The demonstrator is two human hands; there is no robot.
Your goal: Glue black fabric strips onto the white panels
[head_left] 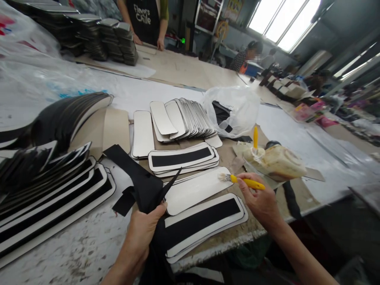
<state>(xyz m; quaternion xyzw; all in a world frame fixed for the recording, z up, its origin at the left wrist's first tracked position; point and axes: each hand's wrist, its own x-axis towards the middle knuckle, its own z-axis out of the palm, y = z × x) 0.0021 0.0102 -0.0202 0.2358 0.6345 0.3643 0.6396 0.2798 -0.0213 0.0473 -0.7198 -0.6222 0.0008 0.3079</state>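
Observation:
My right hand (259, 198) grips a yellow-handled glue brush (244, 181), its bristles resting on the far end of a bare white elongated piece (194, 189). My left hand (143, 229) pinches a bunch of black fabric strips (139, 182) at the table's near edge. Just below lies a white piece with a black strip stuck along its middle (204, 221). More such finished pieces (182, 157) lie stacked behind the bare one.
A glue pot (279, 161) with a second yellow brush stands right of the brush. A fan of white blanks (185, 116) and a plastic bag (234, 109) lie behind. Finished pieces are stacked at left (53, 198). A person in a black apron (145, 19) stands at the far side.

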